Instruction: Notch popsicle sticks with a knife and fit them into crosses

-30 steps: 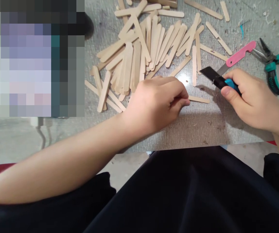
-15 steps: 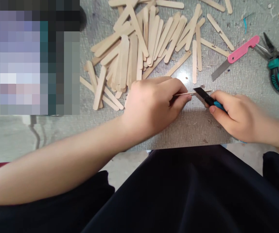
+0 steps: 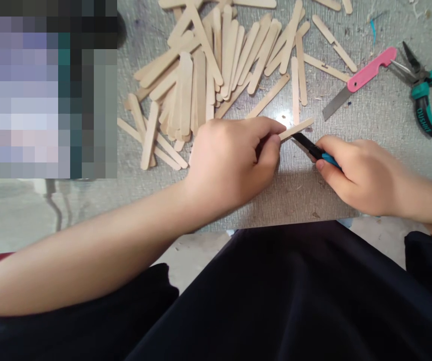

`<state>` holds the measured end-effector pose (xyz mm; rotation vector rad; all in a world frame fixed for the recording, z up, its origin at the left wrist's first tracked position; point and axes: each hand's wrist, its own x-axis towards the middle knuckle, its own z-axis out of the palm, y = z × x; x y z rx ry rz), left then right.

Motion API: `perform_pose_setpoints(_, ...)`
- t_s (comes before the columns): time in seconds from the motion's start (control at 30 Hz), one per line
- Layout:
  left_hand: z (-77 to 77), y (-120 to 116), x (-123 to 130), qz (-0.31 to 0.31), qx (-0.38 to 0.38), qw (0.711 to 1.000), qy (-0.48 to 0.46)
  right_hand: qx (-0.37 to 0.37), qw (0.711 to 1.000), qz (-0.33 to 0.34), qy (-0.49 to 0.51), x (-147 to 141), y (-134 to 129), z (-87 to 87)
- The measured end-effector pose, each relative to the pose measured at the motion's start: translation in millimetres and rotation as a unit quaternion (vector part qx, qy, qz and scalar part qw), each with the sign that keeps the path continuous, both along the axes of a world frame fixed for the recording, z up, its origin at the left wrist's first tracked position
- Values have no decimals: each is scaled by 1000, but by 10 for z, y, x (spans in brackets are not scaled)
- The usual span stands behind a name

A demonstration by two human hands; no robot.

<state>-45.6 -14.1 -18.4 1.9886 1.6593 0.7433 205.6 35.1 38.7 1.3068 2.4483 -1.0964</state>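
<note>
My left hand (image 3: pixel 234 158) pinches a thin wooden stick (image 3: pixel 301 127), which sticks out to the right from between thumb and forefinger. Its broad face shows, and its free end points up and to the right. My right hand (image 3: pixel 357 173) is wrapped round a utility knife (image 3: pixel 331 160) with a blue and black handle. The knife's dark blade points up and left and lies at the lower edge of the stick, close to my left fingertips. Whether the blade touches the wood I cannot tell. Behind my left hand lies a loose pile of wooden sticks (image 3: pixel 185 95).
A pink folding saw (image 3: pixel 368 75) lies beyond my right hand, with green-handled pliers (image 3: pixel 422 90) farther right. Several single sticks (image 3: pixel 298 67) lie right of the pile. The table's front edge (image 3: pixel 294 224) runs near my lap. A cable (image 3: pixel 53 208) hangs at the left.
The stick has turned from edge-on to showing its broad face, and its free end has risen. The knife blade has moved left and now lies below the stick. The view has shifted slightly.
</note>
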Motion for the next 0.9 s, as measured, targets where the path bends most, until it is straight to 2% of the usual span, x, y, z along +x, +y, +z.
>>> perform_pose_setpoints(0.17, -15, -3, 0, 7, -5, 1000, -13, 13, 1000, 9, -24, -57, -19, 2)
perform_pose_setpoints(0.33, 113, -7, 53, 29, -73, 997, 18, 31, 997, 29, -64, -95, -47, 45)
perform_pose_setpoints(0.47, 174, 6, 81, 19, -84, 995, 54, 43, 995, 41, -79, -116, -54, 60)
perform_pose_setpoints(0.7, 117, -17, 58, 10, -68, 997, 47, 77, 991, 55, -99, -141, -69, 55)
perform_pose_setpoints(0.77, 90, -53, 56, 16, -50, 998, 26, 86, 989, 61, -105, -150, -84, 60)
perform_pose_setpoints(0.83, 63, -81, 55, 13, 2, 1000, 27, 100, 986, 72, -115, -154, -116, 66)
perform_pose_setpoints(0.9, 43, -85, 48, -29, 81, 994, 62, 116, 981, 87, -128, -143, -169, 65)
